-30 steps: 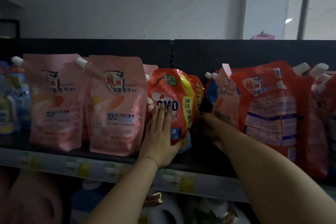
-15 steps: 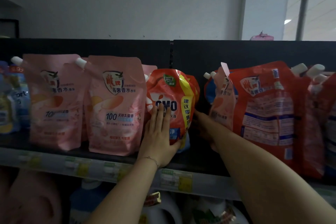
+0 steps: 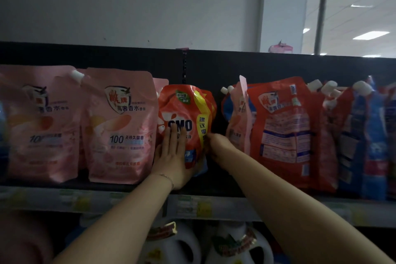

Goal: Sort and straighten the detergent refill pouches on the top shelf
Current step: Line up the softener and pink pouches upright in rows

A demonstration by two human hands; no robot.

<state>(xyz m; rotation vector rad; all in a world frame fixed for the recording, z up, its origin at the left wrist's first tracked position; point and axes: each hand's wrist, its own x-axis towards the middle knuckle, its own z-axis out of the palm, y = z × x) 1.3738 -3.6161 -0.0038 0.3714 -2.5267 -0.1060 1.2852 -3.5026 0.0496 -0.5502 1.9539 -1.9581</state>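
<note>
A red and yellow OMO pouch (image 3: pixel 188 109) stands on the top shelf (image 3: pixel 120 187) in the middle. My left hand (image 3: pixel 171 156) presses flat against its front with straight fingers. My right hand (image 3: pixel 216 146) reaches round the pouch's right edge, its fingers hidden behind it. Two pink pouches (image 3: pixel 122 126) stand upright to the left. To the right, a pink pouch (image 3: pixel 240 122), a red pouch (image 3: pixel 287 126) and blue ones (image 3: pixel 364 146) lean together.
A black back panel (image 3: pixel 257 66) rises behind the pouches. Price tags run along the shelf's front strip (image 3: pixel 192 208). White detergent bottles (image 3: pixel 237 244) stand on the shelf below. A dark gap (image 3: pixel 218 169) lies between the OMO pouch and the leaning group.
My right hand has moved left from beside the leaning pink pouch to the OMO pouch's right edge. My left hand stays flat on the pouch's front.
</note>
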